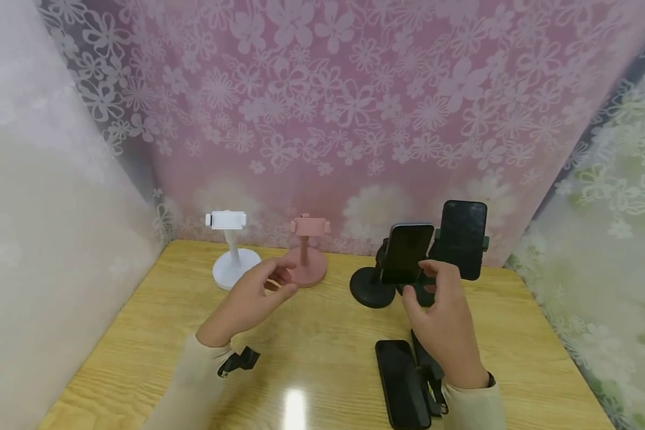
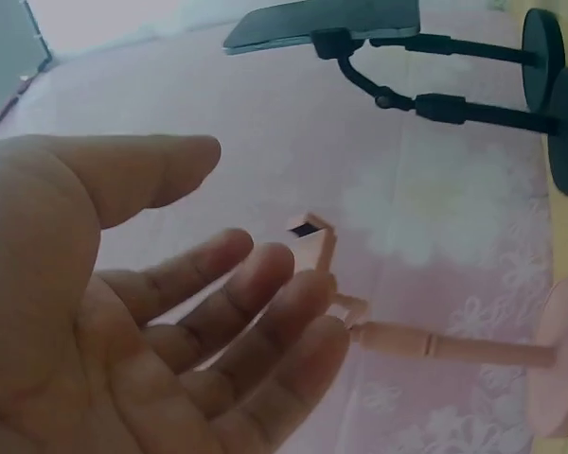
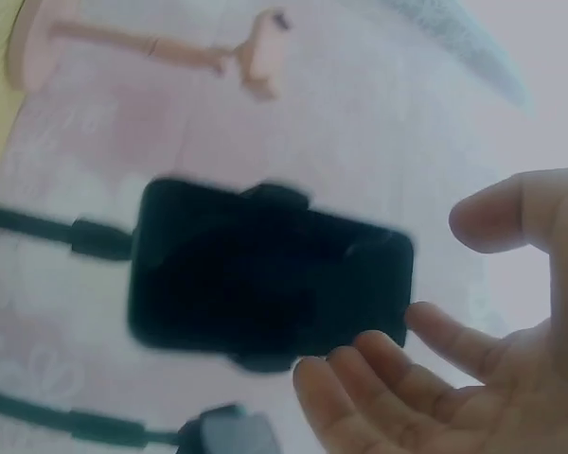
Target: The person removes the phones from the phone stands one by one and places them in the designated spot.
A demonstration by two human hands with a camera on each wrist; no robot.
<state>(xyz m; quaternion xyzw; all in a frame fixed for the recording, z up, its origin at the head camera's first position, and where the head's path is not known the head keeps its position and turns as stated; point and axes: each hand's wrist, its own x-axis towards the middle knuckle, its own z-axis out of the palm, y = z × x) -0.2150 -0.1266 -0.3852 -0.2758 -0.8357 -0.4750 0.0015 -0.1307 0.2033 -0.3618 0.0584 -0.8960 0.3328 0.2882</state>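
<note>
Already, dark stands (image 1: 372,291) hold phones (image 1: 464,236); white stand (image 1: 233,261) and pink stand (image 1: 309,267) have none yet. Left hand (image 1: 249,303) and right hand (image 1: 443,319): relaxed, empty.

on table (image 1: 312,352): left stands (image 1: 313,272) | right stands (image 1: 369,289) bearing phones (image 1: 407,254) | before these — lying phone (image 1: 400,382), perhaps two

The table (image 1: 317,340) is yellow-tan with streaky wood grain; the back curtain (image 1: 301,95) is pink, strewn with pale flowers, some outlined, some solid. One phone stand is plain white (image 1: 235,272), another dusty pink (image 1: 304,254), a third black (image 1: 371,288). The silver-edged phone (image 1: 408,254) has a black screen, as does the upright phone (image 1: 463,239) beside it. Both sleeves (image 1: 188,376) are plain cream.
</note>
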